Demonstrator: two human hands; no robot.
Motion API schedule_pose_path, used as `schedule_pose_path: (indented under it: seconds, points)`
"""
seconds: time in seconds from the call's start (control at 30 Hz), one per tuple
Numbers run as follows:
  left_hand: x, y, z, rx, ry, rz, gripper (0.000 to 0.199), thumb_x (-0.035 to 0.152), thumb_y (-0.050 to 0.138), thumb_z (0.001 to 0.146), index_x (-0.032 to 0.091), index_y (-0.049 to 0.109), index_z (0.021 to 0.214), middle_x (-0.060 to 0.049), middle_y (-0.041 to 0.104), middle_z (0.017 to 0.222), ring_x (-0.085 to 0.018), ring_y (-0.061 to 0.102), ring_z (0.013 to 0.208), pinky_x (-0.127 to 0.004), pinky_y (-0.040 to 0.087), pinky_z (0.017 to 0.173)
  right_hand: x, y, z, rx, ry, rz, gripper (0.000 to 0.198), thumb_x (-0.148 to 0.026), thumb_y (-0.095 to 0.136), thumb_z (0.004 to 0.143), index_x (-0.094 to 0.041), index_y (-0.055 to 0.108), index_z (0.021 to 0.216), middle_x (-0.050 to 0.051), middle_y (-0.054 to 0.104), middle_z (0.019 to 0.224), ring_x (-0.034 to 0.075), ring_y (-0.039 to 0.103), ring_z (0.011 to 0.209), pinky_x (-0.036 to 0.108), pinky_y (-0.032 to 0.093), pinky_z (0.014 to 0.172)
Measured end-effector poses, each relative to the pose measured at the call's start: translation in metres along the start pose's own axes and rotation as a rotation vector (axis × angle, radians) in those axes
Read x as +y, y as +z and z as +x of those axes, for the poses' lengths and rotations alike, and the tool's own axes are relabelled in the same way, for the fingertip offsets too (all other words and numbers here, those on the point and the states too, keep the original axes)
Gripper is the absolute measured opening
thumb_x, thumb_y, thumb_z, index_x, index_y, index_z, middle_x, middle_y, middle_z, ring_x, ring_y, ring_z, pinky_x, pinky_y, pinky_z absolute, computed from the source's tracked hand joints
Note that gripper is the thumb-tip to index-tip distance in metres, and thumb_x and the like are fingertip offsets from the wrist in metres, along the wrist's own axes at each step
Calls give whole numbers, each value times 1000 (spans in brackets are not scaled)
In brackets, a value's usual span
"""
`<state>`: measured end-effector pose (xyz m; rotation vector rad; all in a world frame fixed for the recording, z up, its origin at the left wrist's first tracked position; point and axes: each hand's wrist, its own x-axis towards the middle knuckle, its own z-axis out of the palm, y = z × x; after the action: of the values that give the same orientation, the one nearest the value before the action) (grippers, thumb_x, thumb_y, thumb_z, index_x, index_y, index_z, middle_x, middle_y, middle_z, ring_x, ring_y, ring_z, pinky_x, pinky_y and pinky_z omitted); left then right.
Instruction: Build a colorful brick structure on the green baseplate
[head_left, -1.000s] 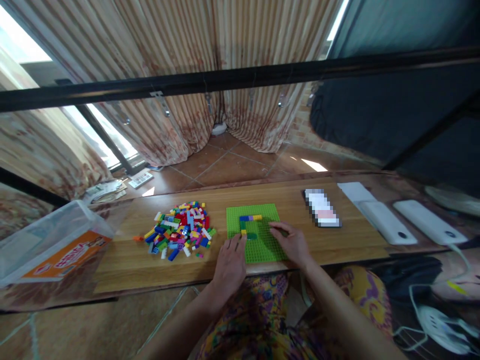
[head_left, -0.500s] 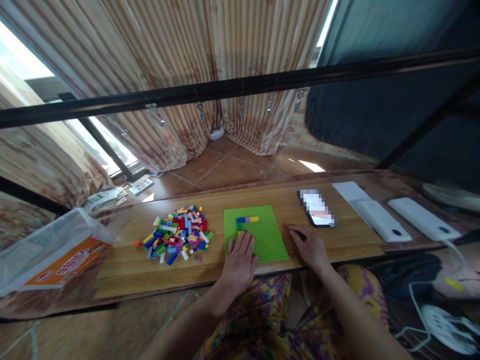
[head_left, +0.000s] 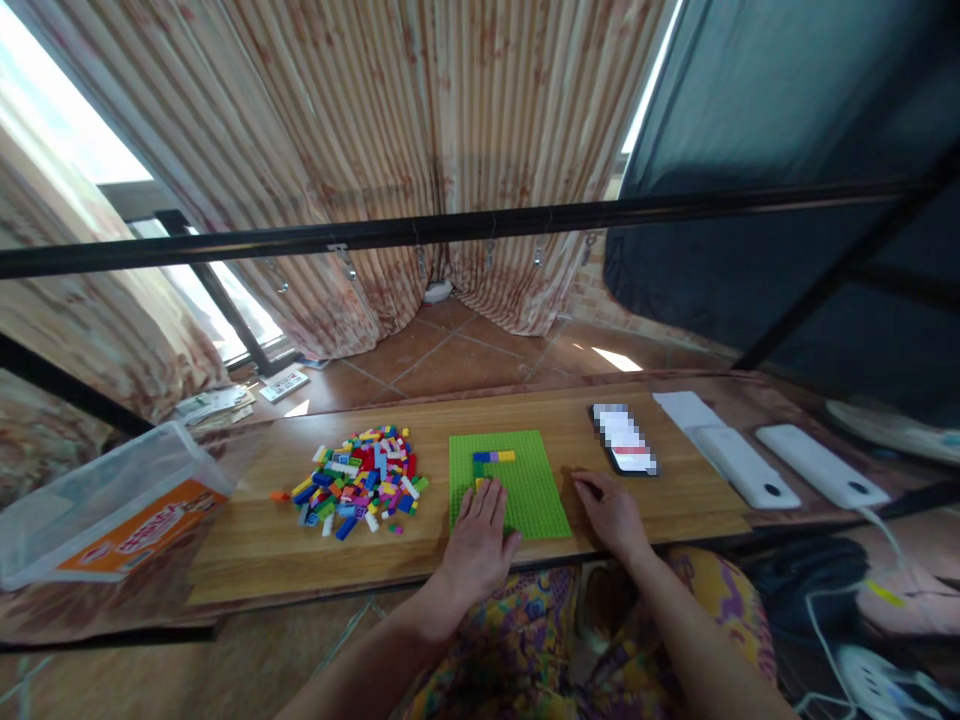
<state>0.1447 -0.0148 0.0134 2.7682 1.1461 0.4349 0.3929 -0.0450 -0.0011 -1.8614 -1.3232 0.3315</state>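
Note:
My left hand (head_left: 481, 538) lies flat on the lower left of a green studded baseplate (head_left: 536, 500), its fingers stretched out and pointing away from me. Just past the fingertips is a bent line of toy bricks (head_left: 495, 456) in blue, purple, yellow and green, fixed to the plate. The fingers cover the near end of that line, so anything under them is hidden. On the wooden board, right of the plate and apart from it, rests my right hand (head_left: 611, 515). Its fingers are loosely curled in, and no object shows in them.
Loose mixed bricks (head_left: 360, 480) are heaped left of the plate. A clear plastic box (head_left: 112, 510) with an orange label stands at the far left. To the right lie a phone (head_left: 625, 440), a paper sheet (head_left: 686, 408) and two white devices (head_left: 739, 465) on the tabletop.
My view has tilted slightly upward, so the board appears lower. The fingers of my left hand look straighter and flatter over the bricks. My right hand stays beside the plate.

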Motion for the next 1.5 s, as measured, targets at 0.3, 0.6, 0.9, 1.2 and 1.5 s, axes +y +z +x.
schedule_pose_path:
  seconds: [0.3, 0.6, 0.9, 1.2, 1.5]
  points:
    - [-5, 7, -3, -8, 12, 12, 64, 40, 49, 91, 10, 36, 147, -15, 40, 152, -31, 34, 143, -51, 33, 115, -9, 5, 38, -110, -42, -46, 24, -33, 53, 85, -22, 74, 86, 8, 76, 85, 24, 70, 79, 36, 52, 74]
    - [1, -3, -3, -75, -28, -42, 66, 34, 53, 88, 11, 35, 148, -12, 37, 155, -29, 27, 146, -51, 28, 118, -58, 62, 90, -380, -297, 81, 27, -32, 47, 94, -23, 72, 97, 5, 72, 94, 18, 66, 88, 30, 49, 81]
    - [6, -8, -3, -135, -68, -131, 67, 42, 50, 90, 12, 36, 147, -11, 35, 156, -29, 24, 147, -51, 19, 121, -47, 86, 78, -320, -413, -10, 28, -39, 52, 91, -23, 75, 88, 7, 70, 89, 22, 62, 87, 36, 46, 84]
    - [5, 1, -4, -42, -72, -152, 67, 50, 45, 92, 12, 38, 147, -14, 38, 154, -29, 28, 146, -53, 18, 120, -60, 69, 48, -169, -271, 61, 34, -40, 47, 89, -19, 72, 98, 12, 71, 104, 25, 62, 101, 42, 46, 93]
    - [-10, -15, 20, 86, -152, -201, 50, 33, 47, 92, 18, 46, 140, -13, 48, 147, -27, 46, 134, -55, 32, 115, -60, 51, 39, -104, -166, -53, 31, -33, 48, 88, -16, 72, 98, 13, 72, 100, 26, 66, 95, 43, 50, 87]
